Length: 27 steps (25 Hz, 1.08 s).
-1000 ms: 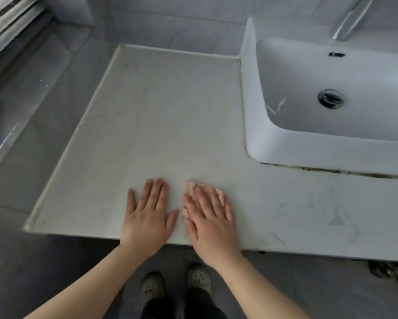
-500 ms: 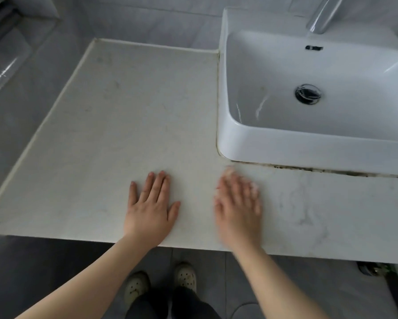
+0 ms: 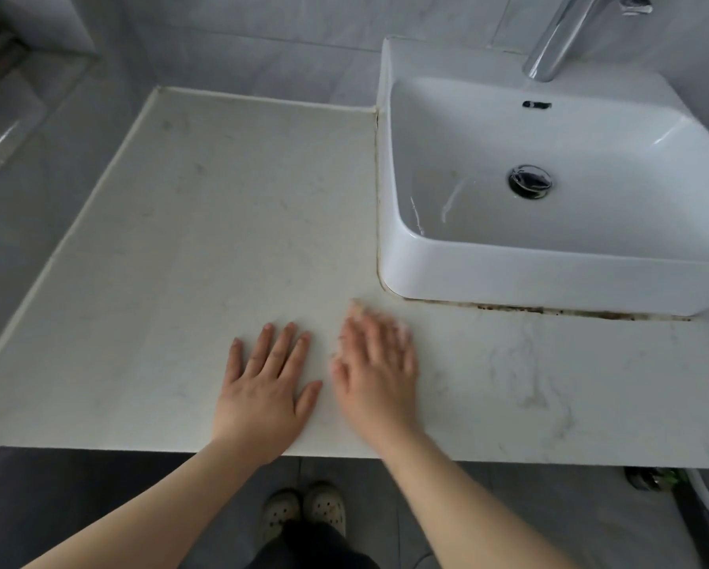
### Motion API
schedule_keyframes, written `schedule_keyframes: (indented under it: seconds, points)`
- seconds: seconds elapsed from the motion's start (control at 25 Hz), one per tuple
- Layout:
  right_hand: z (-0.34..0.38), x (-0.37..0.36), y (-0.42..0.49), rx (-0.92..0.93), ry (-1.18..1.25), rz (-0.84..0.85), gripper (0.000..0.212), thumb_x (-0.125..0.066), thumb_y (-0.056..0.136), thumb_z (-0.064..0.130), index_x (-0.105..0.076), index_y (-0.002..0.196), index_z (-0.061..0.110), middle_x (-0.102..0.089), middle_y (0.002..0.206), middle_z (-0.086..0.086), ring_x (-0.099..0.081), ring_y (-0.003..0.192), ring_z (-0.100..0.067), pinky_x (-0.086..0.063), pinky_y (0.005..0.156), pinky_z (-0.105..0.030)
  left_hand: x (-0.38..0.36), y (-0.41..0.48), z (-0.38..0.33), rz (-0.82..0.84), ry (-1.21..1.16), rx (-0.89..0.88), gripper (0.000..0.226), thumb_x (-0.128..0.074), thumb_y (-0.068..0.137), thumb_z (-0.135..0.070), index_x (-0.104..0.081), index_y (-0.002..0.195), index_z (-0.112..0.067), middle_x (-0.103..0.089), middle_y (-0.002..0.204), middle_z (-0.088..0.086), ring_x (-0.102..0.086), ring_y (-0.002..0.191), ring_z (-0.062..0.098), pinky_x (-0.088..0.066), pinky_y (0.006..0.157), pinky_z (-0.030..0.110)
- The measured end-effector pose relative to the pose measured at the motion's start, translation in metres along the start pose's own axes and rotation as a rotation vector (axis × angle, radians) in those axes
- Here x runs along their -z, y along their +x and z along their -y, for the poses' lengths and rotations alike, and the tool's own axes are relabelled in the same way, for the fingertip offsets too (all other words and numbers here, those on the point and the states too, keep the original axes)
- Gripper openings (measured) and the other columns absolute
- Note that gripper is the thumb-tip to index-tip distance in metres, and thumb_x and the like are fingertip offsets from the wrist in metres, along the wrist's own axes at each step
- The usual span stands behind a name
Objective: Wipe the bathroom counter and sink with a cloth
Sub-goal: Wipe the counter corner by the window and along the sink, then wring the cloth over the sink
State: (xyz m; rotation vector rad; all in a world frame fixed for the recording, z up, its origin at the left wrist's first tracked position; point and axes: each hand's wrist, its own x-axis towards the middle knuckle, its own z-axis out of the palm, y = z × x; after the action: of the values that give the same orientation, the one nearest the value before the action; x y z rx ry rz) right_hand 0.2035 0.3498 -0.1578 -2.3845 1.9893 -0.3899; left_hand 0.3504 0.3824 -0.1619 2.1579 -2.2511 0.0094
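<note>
Flat right hand (image 3: 379,373) presses a blurry, maybe pink cloth (image 3: 359,309) near the white stone counter's (image 3: 180,260) front edge. Left hand (image 3: 264,388) rests flat, empty. Next, wipe toward the white sink (image 3: 549,281).

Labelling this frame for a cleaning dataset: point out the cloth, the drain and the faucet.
cloth (image 3: 358,308): head view, exposed far corner.
drain (image 3: 530,180): head view, centre of metal plug.
faucet (image 3: 560,39): head view, chrome stem.
</note>
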Motion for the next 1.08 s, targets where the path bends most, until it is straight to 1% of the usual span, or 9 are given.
schedule_keyframes:
  seconds: [0.12, 0.28, 0.36, 0.52, 0.6, 0.72, 0.84, 0.96, 1.08]
  points:
    - [-0.018, 0.011, -0.023, 0.223, -0.002, 0.112, 0.048, -0.035, 0.094, 0.038, -0.048, 0.138, 0.022, -0.046, 0.144, 0.0, -0.039, 0.134, -0.024, -0.021, 0.112, -0.043, -0.001, 0.0, 0.001, -0.013, 0.013, -0.004, 0.063, -0.014, 0.095, -0.049, -0.049, 0.133, -0.013, -0.05, 0.137, 0.005, -0.039, 0.13, 0.025, -0.01, 0.107, 0.043]
    - [-0.112, 0.027, -0.044, -0.255, -0.118, 0.064, 0.064, -0.016, 0.091, 0.046, -0.037, 0.145, 0.018, -0.03, 0.152, -0.004, -0.028, 0.141, -0.026, -0.007, 0.116, -0.041, 0.0, -0.002, -0.002, -0.024, -0.016, -0.041, 0.062, -0.013, 0.096, -0.043, -0.051, 0.13, -0.009, -0.052, 0.136, 0.008, -0.045, 0.127, 0.031, -0.01, 0.106, 0.047]
    - [-0.098, 0.024, -0.04, -0.434, -0.092, 0.064, 0.068, -0.013, 0.088, 0.047, -0.034, 0.146, 0.018, -0.027, 0.154, -0.006, -0.025, 0.142, -0.028, -0.004, 0.117, -0.042, 0.0, 0.002, -0.008, -0.057, -0.039, -0.087, 0.06, -0.011, 0.097, -0.038, -0.054, 0.129, -0.009, -0.054, 0.134, 0.007, -0.047, 0.126, 0.03, -0.014, 0.105, 0.048]
    - [-0.039, 0.014, -0.049, 0.139, -0.026, 0.105, 0.049, -0.034, 0.094, 0.039, -0.048, 0.137, 0.022, -0.044, 0.145, -0.001, -0.039, 0.135, -0.026, -0.021, 0.11, -0.045, 0.0, 0.01, -0.04, -0.088, -0.058, -0.194, 0.053, -0.024, 0.094, -0.035, -0.059, 0.124, -0.009, -0.058, 0.129, 0.007, -0.052, 0.121, 0.029, -0.021, 0.101, 0.047]
    - [-0.073, 0.02, -0.044, 0.217, -0.047, 0.128, 0.05, -0.028, 0.096, 0.043, -0.04, 0.142, 0.026, -0.04, 0.148, 0.002, -0.036, 0.137, -0.024, -0.02, 0.111, -0.044, -0.002, 0.011, -0.049, -0.104, -0.056, -0.181, 0.052, -0.032, 0.088, -0.035, -0.058, 0.124, -0.009, -0.058, 0.129, 0.007, -0.052, 0.121, 0.03, -0.02, 0.101, 0.047]
    - [-0.16, 0.036, -0.044, -0.139, -0.106, 0.163, 0.061, -0.006, 0.091, 0.054, -0.017, 0.148, 0.035, -0.013, 0.156, 0.008, -0.015, 0.145, -0.022, -0.006, 0.116, -0.042, -0.003, 0.008, -0.058, -0.102, -0.006, -0.12, 0.053, -0.033, 0.087, -0.038, -0.056, 0.127, -0.011, -0.056, 0.132, 0.008, -0.05, 0.123, 0.032, -0.019, 0.103, 0.046]
    - [-0.207, 0.049, -0.042, -0.539, -0.062, 0.164, 0.057, -0.018, 0.095, 0.047, -0.019, 0.149, 0.03, -0.012, 0.158, 0.001, -0.011, 0.145, -0.024, -0.005, 0.117, -0.044, -0.003, 0.01, -0.092, -0.107, -0.017, 0.01, 0.055, -0.033, 0.087, -0.042, -0.053, 0.13, -0.013, -0.052, 0.136, 0.007, -0.045, 0.127, 0.031, -0.015, 0.104, 0.046]
    - [-0.184, 0.038, -0.036, -0.171, 0.03, -0.044, 0.052, -0.033, 0.09, 0.036, -0.052, 0.135, 0.017, -0.045, 0.144, -0.007, -0.042, 0.132, -0.03, -0.02, 0.11, -0.048, -0.006, 0.019, -0.155, -0.113, -0.025, -0.029, 0.054, -0.034, 0.086, -0.043, -0.056, 0.128, -0.017, -0.055, 0.133, 0.006, -0.049, 0.124, 0.03, -0.018, 0.103, 0.045]
    - [-0.202, 0.036, -0.042, 0.309, 0.035, 0.07, 0.049, -0.033, 0.094, 0.04, -0.048, 0.137, 0.024, -0.048, 0.142, 0.0, -0.043, 0.132, -0.026, -0.022, 0.109, -0.043, -0.008, 0.03, -0.195, -0.137, -0.036, -0.028, 0.051, -0.034, 0.086, -0.039, -0.06, 0.124, -0.015, -0.059, 0.129, 0.005, -0.053, 0.12, 0.03, -0.02, 0.102, 0.044]
